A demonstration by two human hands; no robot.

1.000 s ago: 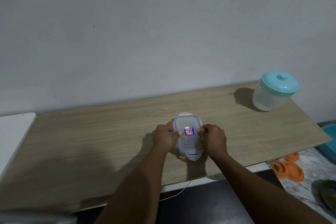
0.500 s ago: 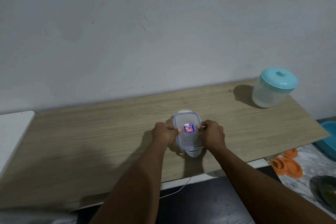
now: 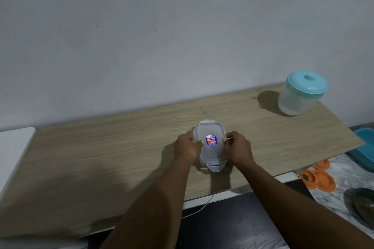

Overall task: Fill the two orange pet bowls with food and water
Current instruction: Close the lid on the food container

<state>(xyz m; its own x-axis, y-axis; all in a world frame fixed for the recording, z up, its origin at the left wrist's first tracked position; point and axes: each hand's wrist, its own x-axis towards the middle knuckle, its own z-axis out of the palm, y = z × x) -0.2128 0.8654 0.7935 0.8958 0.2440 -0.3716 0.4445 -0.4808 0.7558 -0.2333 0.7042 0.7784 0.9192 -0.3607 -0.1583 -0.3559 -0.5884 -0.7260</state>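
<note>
A small clear lidded container [image 3: 210, 153] with a blue and red sticker stands on the wooden table [image 3: 101, 157]. My left hand [image 3: 187, 145] grips its left side and my right hand [image 3: 237, 146] grips its right side, thumbs on the lid. The near and far lid flaps stick out unlatched. On the floor at the right lies an orange double pet bowl [image 3: 318, 181], one cup holding dark kibble; a second orange bowl [image 3: 322, 164] peeks out from under the table edge.
A clear jar with a turquoise lid [image 3: 301, 93] stands at the table's far right corner. A blue tub [image 3: 364, 147] and a dark green bowl [image 3: 364, 204] sit on the floor at the right. A white surface [image 3: 14, 147] adjoins the table's left end.
Both hands keep their hold on the container's sides. The view has shifted slightly; the container stays in place on the table.
</note>
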